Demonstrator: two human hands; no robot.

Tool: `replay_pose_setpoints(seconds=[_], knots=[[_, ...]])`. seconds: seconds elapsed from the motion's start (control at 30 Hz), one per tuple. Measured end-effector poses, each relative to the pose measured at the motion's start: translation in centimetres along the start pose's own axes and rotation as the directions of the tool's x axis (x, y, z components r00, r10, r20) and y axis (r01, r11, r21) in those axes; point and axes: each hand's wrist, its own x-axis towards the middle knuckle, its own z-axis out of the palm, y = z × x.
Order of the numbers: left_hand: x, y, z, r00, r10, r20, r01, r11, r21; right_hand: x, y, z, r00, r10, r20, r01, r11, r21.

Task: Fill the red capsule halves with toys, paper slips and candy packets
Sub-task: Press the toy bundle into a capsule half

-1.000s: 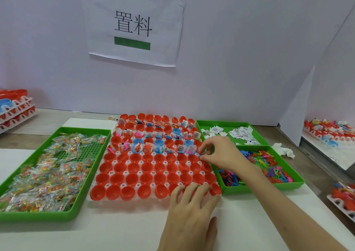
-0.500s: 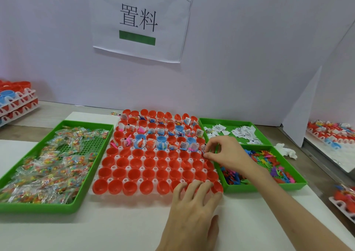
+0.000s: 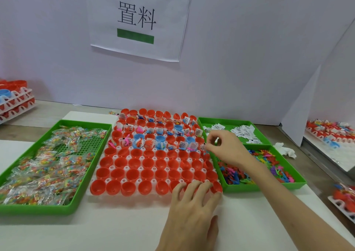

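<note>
Capsule halves [image 3: 149, 172] in the near row bear the flat, spread left hand [image 3: 194, 208]; right hand [image 3: 225, 149] pinches a small item [image 3: 203, 145].

The left hand [image 3: 192, 208] lies palm down, low and central, its four fingers straight and slightly spread, pointing away from the body, with the thumb tucked alongside on the right. The right hand [image 3: 224, 149] reaches further forward on a bare forearm [image 3: 278, 197] that runs in diagonally from the lower right corner. Its wrist is bent leftward and its thumb and forefinger are drawn together in a pinch (whether anything sits between them is too small to tell), with the other fingers curled above.
</note>
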Motion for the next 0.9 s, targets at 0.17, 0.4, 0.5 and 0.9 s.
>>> replay_pose_setpoints(seconds=[0.17, 0.4, 0.5, 0.9], knots=[[0.0, -0.1, 0.1, 1.0, 0.006, -0.011, -0.005, 1.0, 0.019, 0.2, 0.4, 0.7, 0.993, 0.025, -0.119, -0.016, 0.997, 0.072], [0.0, -0.1, 0.2, 1.0, 0.009, -0.015, -0.008, 1.0, 0.025, 0.7, 1.2, 1.8, 0.996, 0.046, -0.072, -0.044, 0.999, 0.024], [0.0, -0.1, 0.2, 1.0, 0.007, -0.024, -0.007, 1.0, 0.026, 0.9, 1.3, 1.4, 0.997, 0.068, -0.044, -0.068, 0.998, 0.008], [-0.2, -0.1, 0.2, 0.999, 0.013, -0.047, -0.013, 1.0, 0.002, 0.4, 1.0, -0.2, 0.98, 0.133, -0.148, -0.124, 0.99, 0.068]])
